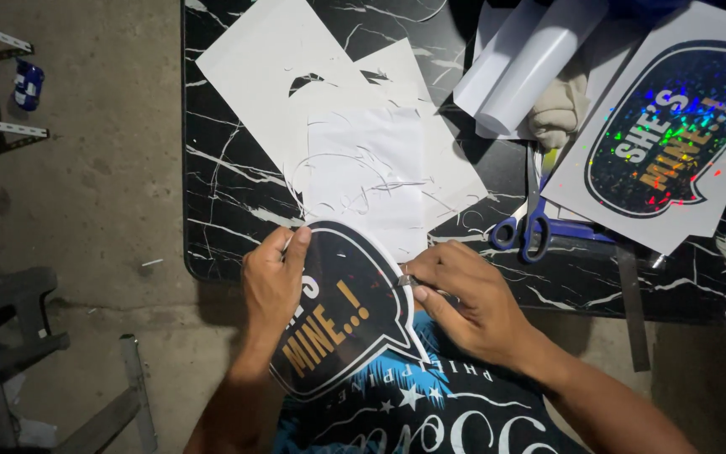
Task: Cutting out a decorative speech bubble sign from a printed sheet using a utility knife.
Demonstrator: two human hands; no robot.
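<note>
The left hand wraps over the edge of a black speech-bubble sign held at the table's near edge, hiding some lettering, while the right hand pinches what may be a small blade against its right rim. Beyond lie one pair of blue-handled scissors, one white roll, several white sheets and a second, glittering sign, cut off at the frame.

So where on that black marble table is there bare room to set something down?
Bare strips on the table: the left edge beside the white sheets, and the front edge right of the scissors. Crowded: centre under the sheets, and the far right with rolls and holographic cutout.
</note>
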